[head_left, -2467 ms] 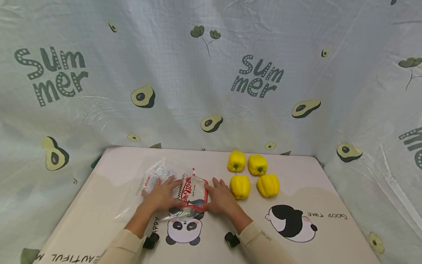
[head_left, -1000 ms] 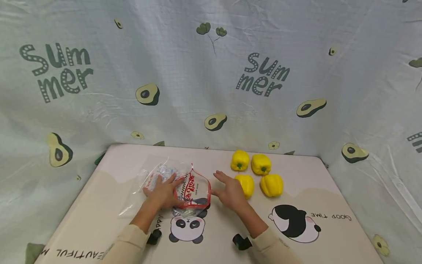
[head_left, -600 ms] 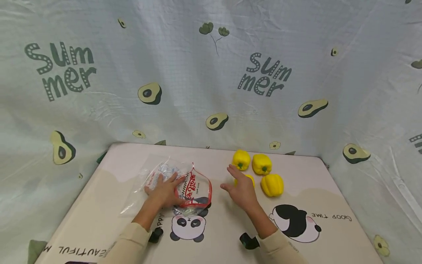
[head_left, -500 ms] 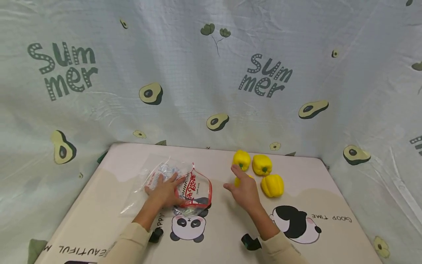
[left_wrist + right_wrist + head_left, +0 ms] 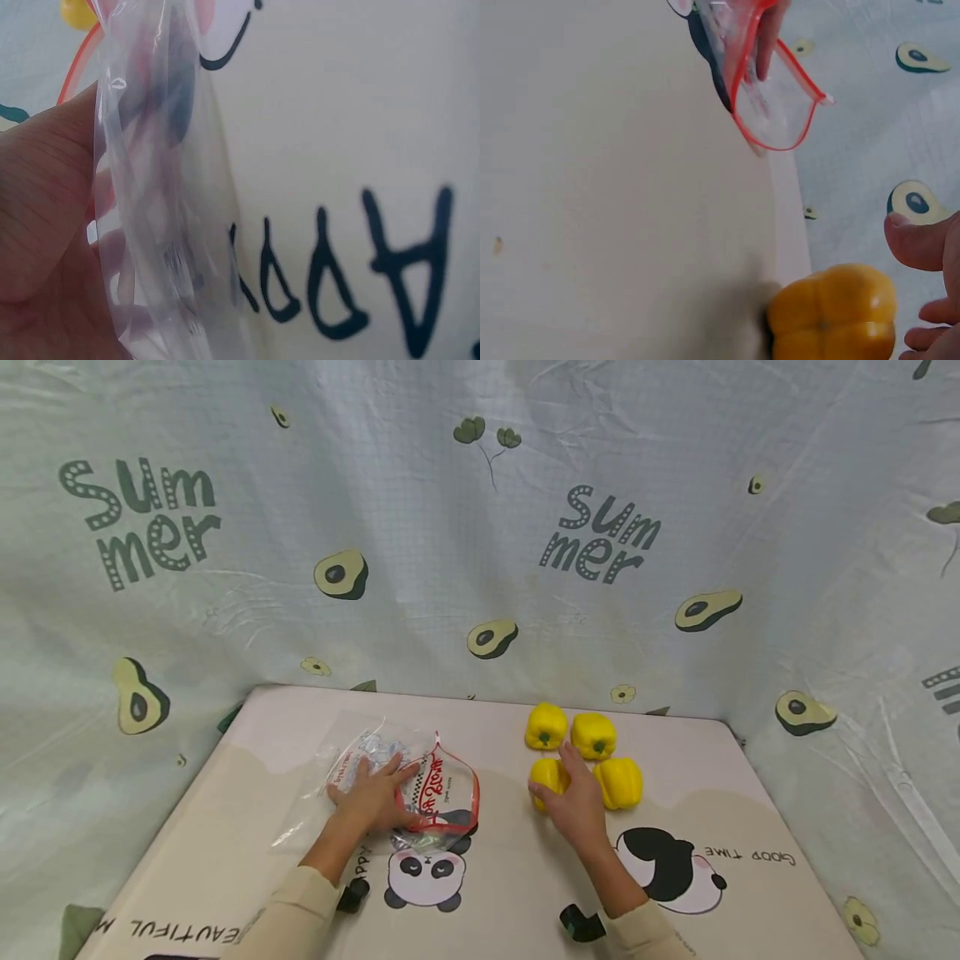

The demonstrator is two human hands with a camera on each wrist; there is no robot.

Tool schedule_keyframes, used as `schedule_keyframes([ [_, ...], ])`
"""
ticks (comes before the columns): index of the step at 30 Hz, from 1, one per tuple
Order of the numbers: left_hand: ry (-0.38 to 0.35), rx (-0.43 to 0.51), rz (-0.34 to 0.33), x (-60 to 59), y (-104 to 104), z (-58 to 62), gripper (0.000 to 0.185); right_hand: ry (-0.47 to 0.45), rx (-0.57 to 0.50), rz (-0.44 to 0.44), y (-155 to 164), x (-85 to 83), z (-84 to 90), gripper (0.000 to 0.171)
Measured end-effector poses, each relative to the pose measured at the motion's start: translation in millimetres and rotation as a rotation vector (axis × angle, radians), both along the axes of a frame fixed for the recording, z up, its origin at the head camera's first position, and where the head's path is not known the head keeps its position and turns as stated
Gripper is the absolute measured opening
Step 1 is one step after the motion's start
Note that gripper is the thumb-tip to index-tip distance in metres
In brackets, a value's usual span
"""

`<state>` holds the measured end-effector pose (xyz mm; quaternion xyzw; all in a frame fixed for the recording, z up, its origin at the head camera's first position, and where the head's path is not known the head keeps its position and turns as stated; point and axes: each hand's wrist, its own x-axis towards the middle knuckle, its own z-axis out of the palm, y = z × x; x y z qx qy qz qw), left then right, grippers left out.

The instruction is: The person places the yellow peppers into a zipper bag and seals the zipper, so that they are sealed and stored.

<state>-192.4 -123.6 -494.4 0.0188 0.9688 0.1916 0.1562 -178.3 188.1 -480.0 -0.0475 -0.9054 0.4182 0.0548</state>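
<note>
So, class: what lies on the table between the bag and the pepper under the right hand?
Nothing: in the head view the table is bare between the bag and the pepper the right hand rests on.

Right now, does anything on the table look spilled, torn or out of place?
Nothing stands out. The four yellow peppers sit in a tidy cluster, the right hand on the near-left one. The clear red-rimmed bag lies crumpled under the left hand, its mouth gaping toward the peppers, with no visible tear or spill.
</note>
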Motion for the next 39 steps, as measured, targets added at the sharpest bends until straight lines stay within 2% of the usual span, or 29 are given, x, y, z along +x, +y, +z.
schedule_keyframes([
  [9,0.007,0.003,-0.006,1.3,-0.9,1.0,0.094,-0.033,-0.095,-0.103,0.1,2.8,-19.4,0.091],
  [15,-0.007,0.006,0.001,1.0,-1.9,1.0,0.094,-0.057,-0.165,-0.16,-2.4,3.5,-26.2,0.098],
  [22,-0.007,0.002,-0.015,2.7,-0.8,3.8,0.094,-0.114,-0.225,-0.221,-4.3,6.0,-32.9,0.09],
  [26,0.0,0.001,-0.015,1.6,0.9,2.1,0.094,-0.117,-0.258,-0.254,-4.5,6.7,-32.7,0.086],
  [34,-0.002,0.006,-0.015,2.4,1.4,1.1,0.095,-0.109,-0.318,-0.261,-2.2,7.2,-34.0,0.082],
  [39,-0.007,0.006,-0.014,1.0,1.3,0.3,0.094,-0.145,-0.323,-0.252,0.9,5.1,-31.3,0.085],
])
